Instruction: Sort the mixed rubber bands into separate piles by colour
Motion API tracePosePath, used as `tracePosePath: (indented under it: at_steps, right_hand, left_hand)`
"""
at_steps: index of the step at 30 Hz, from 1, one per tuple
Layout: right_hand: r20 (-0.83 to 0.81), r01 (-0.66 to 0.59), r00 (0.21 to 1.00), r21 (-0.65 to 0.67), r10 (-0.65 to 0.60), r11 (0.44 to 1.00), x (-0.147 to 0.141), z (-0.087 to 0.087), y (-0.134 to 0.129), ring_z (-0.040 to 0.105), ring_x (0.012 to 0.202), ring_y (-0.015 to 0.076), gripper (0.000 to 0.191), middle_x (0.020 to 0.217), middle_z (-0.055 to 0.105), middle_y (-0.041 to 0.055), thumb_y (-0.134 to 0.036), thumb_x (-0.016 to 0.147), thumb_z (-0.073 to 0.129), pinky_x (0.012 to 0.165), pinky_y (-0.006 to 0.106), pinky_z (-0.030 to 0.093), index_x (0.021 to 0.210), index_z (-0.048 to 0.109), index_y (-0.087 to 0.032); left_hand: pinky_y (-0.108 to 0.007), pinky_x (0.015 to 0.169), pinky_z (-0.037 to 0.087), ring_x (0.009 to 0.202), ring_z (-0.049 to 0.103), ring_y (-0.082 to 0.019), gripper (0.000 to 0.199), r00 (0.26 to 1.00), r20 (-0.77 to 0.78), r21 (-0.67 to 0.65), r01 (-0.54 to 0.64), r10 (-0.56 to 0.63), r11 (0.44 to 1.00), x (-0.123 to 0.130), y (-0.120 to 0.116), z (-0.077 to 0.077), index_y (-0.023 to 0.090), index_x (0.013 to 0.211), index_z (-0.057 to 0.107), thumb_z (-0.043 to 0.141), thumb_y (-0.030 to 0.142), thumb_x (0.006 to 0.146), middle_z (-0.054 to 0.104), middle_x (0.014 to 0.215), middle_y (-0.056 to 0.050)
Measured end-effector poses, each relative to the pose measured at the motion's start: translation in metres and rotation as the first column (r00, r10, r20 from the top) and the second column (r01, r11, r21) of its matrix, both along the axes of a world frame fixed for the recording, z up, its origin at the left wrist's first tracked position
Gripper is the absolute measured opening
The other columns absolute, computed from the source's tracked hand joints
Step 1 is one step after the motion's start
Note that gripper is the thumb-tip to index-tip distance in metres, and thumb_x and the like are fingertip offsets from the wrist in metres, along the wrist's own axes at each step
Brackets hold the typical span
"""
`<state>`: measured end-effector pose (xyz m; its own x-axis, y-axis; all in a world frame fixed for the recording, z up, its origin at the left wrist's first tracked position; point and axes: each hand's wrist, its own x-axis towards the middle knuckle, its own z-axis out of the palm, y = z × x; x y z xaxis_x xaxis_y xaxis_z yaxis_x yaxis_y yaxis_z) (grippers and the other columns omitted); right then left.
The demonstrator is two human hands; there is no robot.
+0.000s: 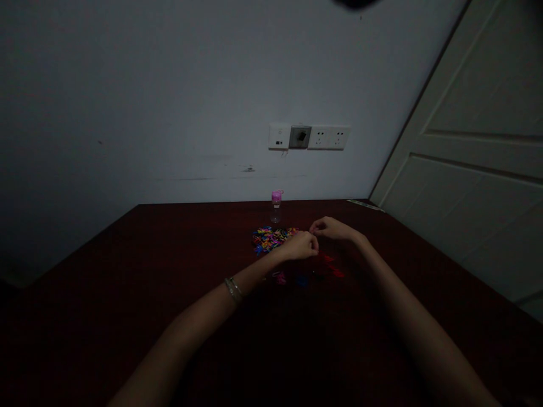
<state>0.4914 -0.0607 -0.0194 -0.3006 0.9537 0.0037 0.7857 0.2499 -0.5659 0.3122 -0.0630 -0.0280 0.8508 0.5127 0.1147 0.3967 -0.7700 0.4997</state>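
Both bare forearms reach up from the bottom corners of the frame, and here the hands come close together just right of centre! The left hand (300, 245) bends with fingers curled under, bracelets round its wrist; the right hand (333, 228) angles in from the right, thumb and fingertips drawn together.

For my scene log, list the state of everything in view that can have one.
Left hand: fingers curled, contents hidden
Right hand: fingers bent, contents unclear
Pile: loose, mixed colours
Red pieces: apart from pile
Pink pieces: apart
Blue pieces: apart
Bottle: upright, pink top on
Bracelet: on left wrist
Sockets: nothing plugged in
Door: cannot tell
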Motion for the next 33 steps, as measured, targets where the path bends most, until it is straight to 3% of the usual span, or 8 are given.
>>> tracePosePath:
  at_steps: [3,7,13,17,25,33]
  right_hand:
    - [0.003,0.013,1.000,-0.017,-0.013,1.000,0.004,-0.002,0.000,0.058,0.066,0.0148,0.025,0.076,0.066,0.0047,-0.022,0.068,0.047,0.061,0.023,0.044,0.081,0.065,-0.012]
    - [0.019,0.022,1.000,-0.023,-0.021,1.000,0.005,-0.002,-0.001,0.057,0.066,0.0144,0.026,0.075,0.066,0.0046,-0.020,0.066,0.047,0.060,0.022,0.043,0.081,0.066,-0.012]
    - [0.018,0.024,1.000,-0.080,-0.023,0.996,-0.004,-0.001,-0.002,0.057,0.068,0.0136,0.027,0.079,0.066,0.0053,-0.019,0.064,0.049,0.060,0.021,0.042,0.085,0.065,-0.011]
    - [0.023,-0.005,1.000,-0.150,0.009,0.989,-0.010,-0.002,-0.003,0.056,0.065,0.0126,0.027,0.076,0.065,0.0048,-0.018,0.063,0.050,0.057,0.020,0.041,0.085,0.064,-0.011]
    - [0.010,-0.051,0.998,-0.221,0.054,0.974,-0.017,-0.009,-0.002,0.055,0.063,0.0122,0.028,0.075,0.066,0.0053,-0.018,0.061,0.051,0.054,0.020,0.040,0.085,0.064,-0.011]
    - [0.012,-0.063,0.998,-0.156,0.065,0.986,-0.020,-0.019,0.004,0.056,0.063,0.0114,0.030,0.075,0.066,0.0039,-0.013,0.061,0.048,0.055,0.019,0.040,0.086,0.065,-0.012]
  left_hand:
    - [-0.020,0.057,0.037,0.060,0.052,-0.011,0.017,1.000,-0.004,0.040,0.007,-0.007,0.999,0.013,-0.003,-0.005,0.017,0.076,0.067,0.052,0.018,0.067,0.063,0.071,-0.001]
    - [-0.020,0.059,0.038,0.061,0.052,-0.011,0.023,0.999,0.041,0.031,-0.007,0.005,1.000,0.007,0.006,-0.004,0.015,0.080,0.068,0.049,0.020,0.069,0.064,0.071,-0.002]
    - [-0.019,0.056,0.037,0.059,0.051,-0.010,0.027,0.972,0.181,-0.030,-0.146,0.149,0.989,-0.039,0.049,0.004,0.010,0.079,0.068,0.046,0.023,0.071,0.063,0.067,-0.003]
    - [-0.020,0.056,0.037,0.061,0.052,-0.011,0.027,0.929,0.229,-0.064,-0.283,0.290,0.957,-0.077,0.077,0.002,0.008,0.077,0.068,0.047,0.023,0.068,0.063,0.067,-0.004]
    - [-0.020,0.058,0.039,0.063,0.054,-0.012,0.027,0.826,0.269,-0.234,-0.444,0.496,0.865,-0.128,0.116,-0.032,0.008,0.078,0.068,0.051,0.027,0.067,0.064,0.069,-0.005]
    - [-0.019,0.046,0.032,0.048,0.044,-0.008,0.031,0.762,0.297,-0.358,-0.469,0.575,0.807,-0.143,0.130,-0.055,0.008,0.082,0.067,0.052,0.032,0.067,0.058,0.055,0.000]
